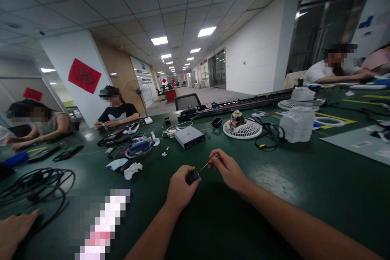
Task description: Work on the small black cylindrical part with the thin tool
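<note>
Above the green tabletop, my left hand (180, 186) is closed around a small black part (192, 176); its exact kind is hard to make out. Pinched in the fingers of my right hand (224, 167) is a screwdriver (203, 167) with a thin metal shaft and a reddish handle. Its shaft points down and left, and the tip meets or nearly meets the black part's near end. Whether the tip sits in a screw is too small to see.
A grey metal drive box (189, 137), a white fan grille with a motor (242, 128) and a white plastic housing (297, 124) lie beyond my hands. Black cables (39, 183) coil at left, near another person's hand (18, 229). Several people sit around the table.
</note>
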`<state>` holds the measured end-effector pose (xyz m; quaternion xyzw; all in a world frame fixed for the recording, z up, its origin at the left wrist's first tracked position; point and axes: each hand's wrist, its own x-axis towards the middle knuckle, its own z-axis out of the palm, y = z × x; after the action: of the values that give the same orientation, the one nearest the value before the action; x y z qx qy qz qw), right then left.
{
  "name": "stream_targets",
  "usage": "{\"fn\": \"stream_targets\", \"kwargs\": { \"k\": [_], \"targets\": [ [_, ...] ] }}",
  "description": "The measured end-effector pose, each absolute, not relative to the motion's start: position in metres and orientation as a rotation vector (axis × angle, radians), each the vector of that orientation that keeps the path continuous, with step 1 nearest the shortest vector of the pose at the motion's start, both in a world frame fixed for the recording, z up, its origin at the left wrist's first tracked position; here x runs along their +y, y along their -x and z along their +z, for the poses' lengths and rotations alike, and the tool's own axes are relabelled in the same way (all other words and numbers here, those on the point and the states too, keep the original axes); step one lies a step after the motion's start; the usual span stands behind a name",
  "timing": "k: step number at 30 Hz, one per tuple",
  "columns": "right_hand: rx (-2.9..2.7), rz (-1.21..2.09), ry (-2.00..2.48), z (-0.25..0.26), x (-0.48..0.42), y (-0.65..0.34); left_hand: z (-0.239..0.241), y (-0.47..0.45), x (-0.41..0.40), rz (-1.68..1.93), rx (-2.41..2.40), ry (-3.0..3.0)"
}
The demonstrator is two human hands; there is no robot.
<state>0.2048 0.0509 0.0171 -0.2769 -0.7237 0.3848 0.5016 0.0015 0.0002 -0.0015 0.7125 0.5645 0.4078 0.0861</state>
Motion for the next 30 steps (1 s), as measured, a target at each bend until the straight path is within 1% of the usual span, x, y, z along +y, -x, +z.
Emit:
{"fn": "stream_targets", "kwargs": {
  "k": [3, 7, 10, 14, 18, 22, 25, 30],
  "targets": [
    [-1.747, 0.982, 0.651, 0.0169, 0.0517, -0.2047, -0.0016, -0.0015, 0.0003, 1.217, 1.684, -2.120],
    [-1.754, 0.933, 0.702, 0.0162, 0.0536, -0.2061, -0.0015, -0.0009, 0.0003, 1.223, 1.694, -2.103],
    [-1.745, 0.997, 0.669, 0.0161, 0.0545, -0.2070, -0.0013, -0.0003, 0.0004, 1.210, 1.700, -2.108],
    [-1.786, 0.920, 0.717, 0.0170, 0.0550, -0.2065, -0.0014, 0.0001, 0.0010, 1.204, 1.712, -2.107],
    [-1.766, 1.019, 0.692, 0.0158, 0.0564, -0.2052, -0.0007, -0.0003, 0.0006, 1.199, 1.689, -2.134],
    [-1.762, 1.001, 0.699, 0.0127, 0.0582, -0.2056, 0.0015, -0.0007, -0.0008, 1.199, 1.717, -2.111],
    [-1.735, 1.078, 0.646, 0.0116, 0.0589, -0.2061, 0.0027, -0.0008, -0.0011, 1.194, 1.725, -2.108],
    [-1.767, 1.036, 0.686, 0.0134, 0.0580, -0.2060, 0.0009, -0.0003, 0.0004, 1.193, 1.744, -2.112]
  ]
}}
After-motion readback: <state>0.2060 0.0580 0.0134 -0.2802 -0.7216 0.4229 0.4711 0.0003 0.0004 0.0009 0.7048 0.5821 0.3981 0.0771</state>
